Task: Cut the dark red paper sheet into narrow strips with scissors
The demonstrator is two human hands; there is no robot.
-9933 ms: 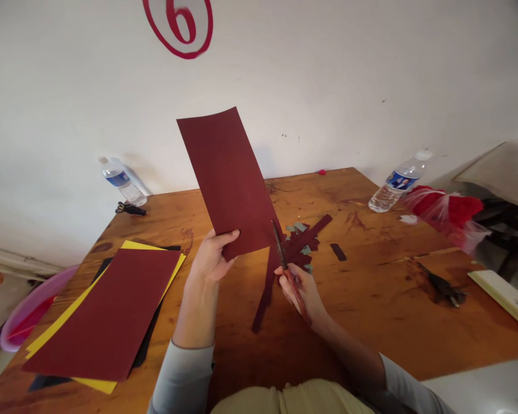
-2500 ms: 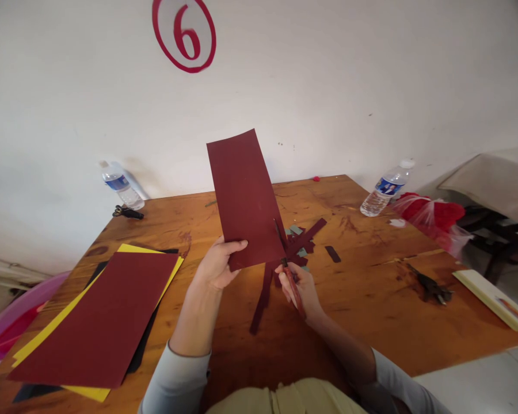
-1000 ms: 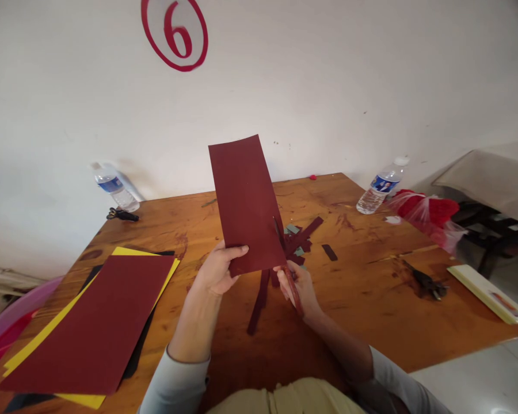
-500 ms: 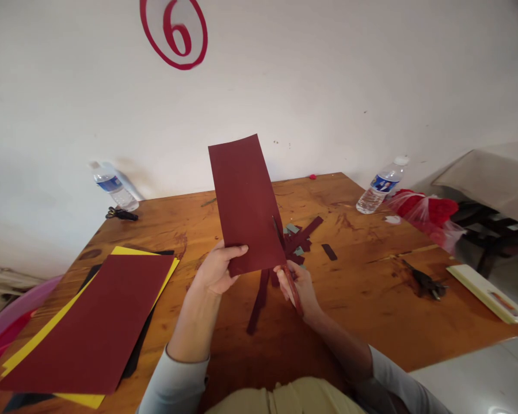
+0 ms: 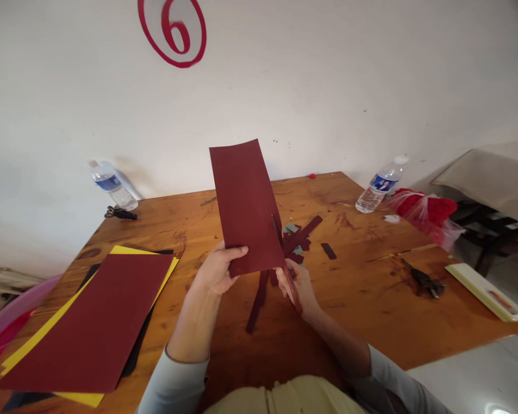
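Note:
A dark red sheet of paper [image 5: 248, 201] is held up over the table, its top end tilted toward the wall. My left hand [image 5: 218, 267] grips its lower left corner, thumb on the front face and fingers behind. My right hand [image 5: 300, 284] is closed round the red handles of a pair of scissors [image 5: 291, 287]. Their dark blades lie along the sheet's right edge, near the lower right corner. Below and behind the sheet are dark red paper strips [image 5: 256, 305] and a small heap of dark red and grey-green scraps [image 5: 300, 238].
On the left of the wooden table [image 5: 354, 310] lies a stack of dark red, yellow and black sheets [image 5: 90, 322]. Water bottles stand at the back left [image 5: 114, 187] and back right [image 5: 377, 187]. Black scissors [image 5: 121, 213], a dark tool [image 5: 425, 282] and a pale box [image 5: 486, 292] lie toward the edges.
The top edge of the dark red sheet has dipped slightly. Both hands and the scissors stay in nearly the same place; the whole view has shifted very little.

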